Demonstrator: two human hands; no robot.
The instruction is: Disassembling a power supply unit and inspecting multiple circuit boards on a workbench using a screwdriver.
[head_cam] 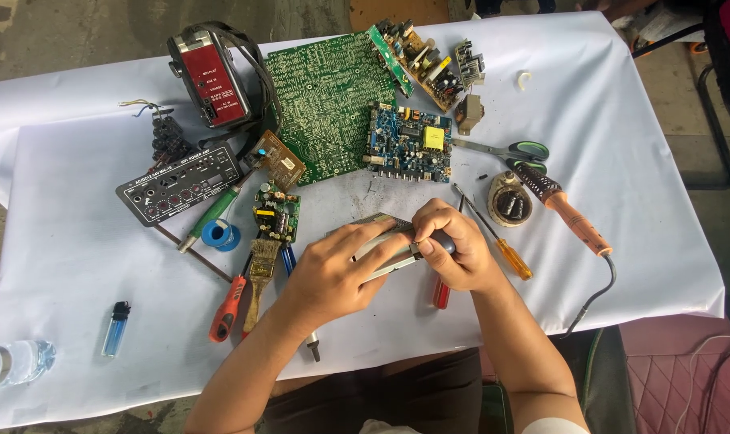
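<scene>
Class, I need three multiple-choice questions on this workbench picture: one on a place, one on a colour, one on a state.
1. Where does the lighter lie?
A. Near the water bottle
B. On the green board
C. Under the scissors

2. What colour is the large bare circuit board?
A. Blue
B. Green
C. Brown

3. What is the left hand doing?
A. Resting flat
B. Holding a grey metal part
C. Lifting the brush

Answers: 1 A, both lie at the table's left front; 2 B, its surface is green; 3 B, fingers close round it, with the right hand working there.
</scene>
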